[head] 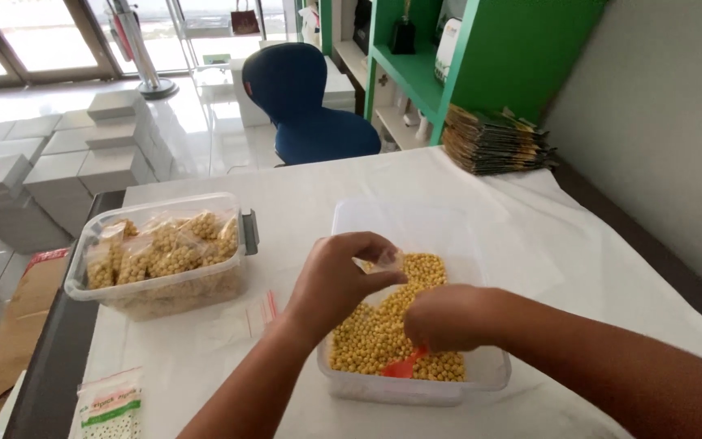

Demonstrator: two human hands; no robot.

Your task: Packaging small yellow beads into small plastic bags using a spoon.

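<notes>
My left hand point(336, 276) pinches a small clear plastic bag point(383, 262) over a clear tub point(404, 219) holding many small yellow beans point(371, 337). My right hand point(444, 317) is closed around an orange scoop point(404, 366) whose tip is dug into the beans near the tub's front. The two hands are close together above the tub. To the left stands a second clear tub point(164, 252) piled with several filled, sealed bags of the same beans.
Empty zip bags point(245, 319) lie on the white table between the tubs. A printed packet point(111, 402) sits at the front left edge. A stack of dark pouches point(493, 142) is at the far right, a blue chair point(310, 102) behind the table, white boxes point(58, 158) on the floor.
</notes>
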